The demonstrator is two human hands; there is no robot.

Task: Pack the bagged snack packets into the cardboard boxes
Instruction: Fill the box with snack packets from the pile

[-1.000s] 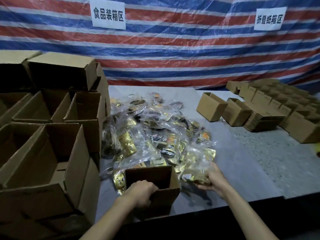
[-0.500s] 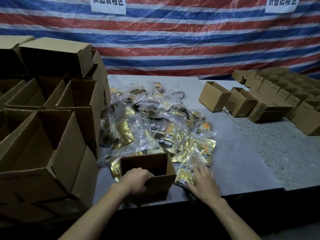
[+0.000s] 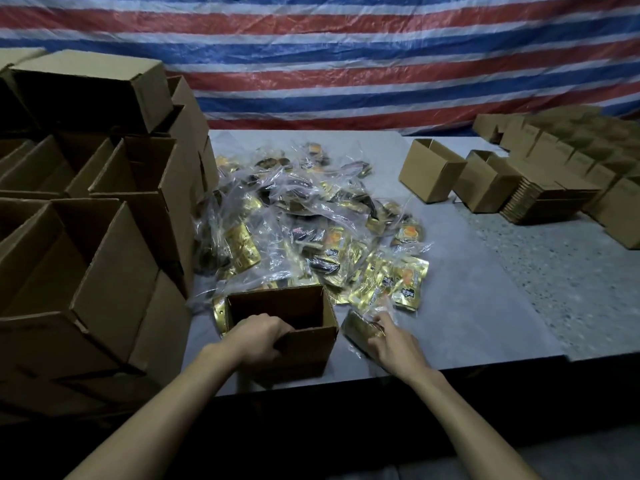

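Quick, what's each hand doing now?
Left hand: closed, gripping the near wall of the small open brown cardboard box.
Right hand: closed on a clear plastic bag of gold snack packets.

Blur smears far-right boxes; left box stack is edge-cropped.

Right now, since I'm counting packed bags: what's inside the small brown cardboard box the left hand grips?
Only dark inner walls of the small brown cardboard box show, no packet; its near wall and the left hand hide the floor.

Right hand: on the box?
No, the right hand holds a bag beside the box; the left hand grips the box rim.
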